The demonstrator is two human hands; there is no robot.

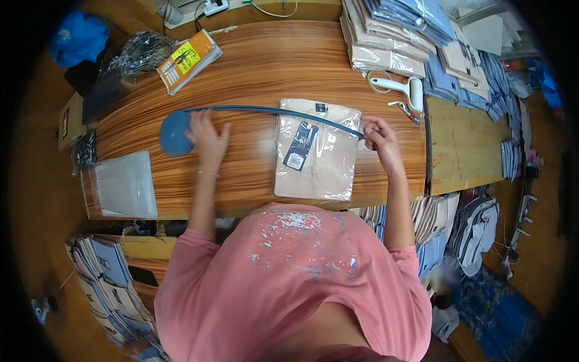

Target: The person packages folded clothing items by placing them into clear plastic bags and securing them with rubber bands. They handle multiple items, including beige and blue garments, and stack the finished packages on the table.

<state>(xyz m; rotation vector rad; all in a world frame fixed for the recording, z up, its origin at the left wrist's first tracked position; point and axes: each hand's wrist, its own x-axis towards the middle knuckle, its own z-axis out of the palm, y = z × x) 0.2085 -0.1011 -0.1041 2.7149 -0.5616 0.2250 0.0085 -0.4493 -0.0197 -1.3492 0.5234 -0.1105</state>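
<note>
A flat blue disc, which looks like a coiled roll of narrow strip (176, 133), lies on the left of the table. From its top edge a blue strip (253, 109) runs rightward in a shallow arc. My left hand (208, 139) is beside the roll, fingers spread and fingertips at its right edge. In my right hand (381, 142) the strip's far end is pinched between thumb and fingers. Under the strip, in front of me, lies a folded beige garment in a clear bag (325, 163), with a dark blue hang tag (300, 146) showing on it.
Clear plastic bags (123, 184) lie at the left front. An orange booklet (190, 60) is at the back left. Back right are stacked bagged garments (386, 51) and a white lint roller (401, 87). More folded garments (114, 283) sit below the table's left edge.
</note>
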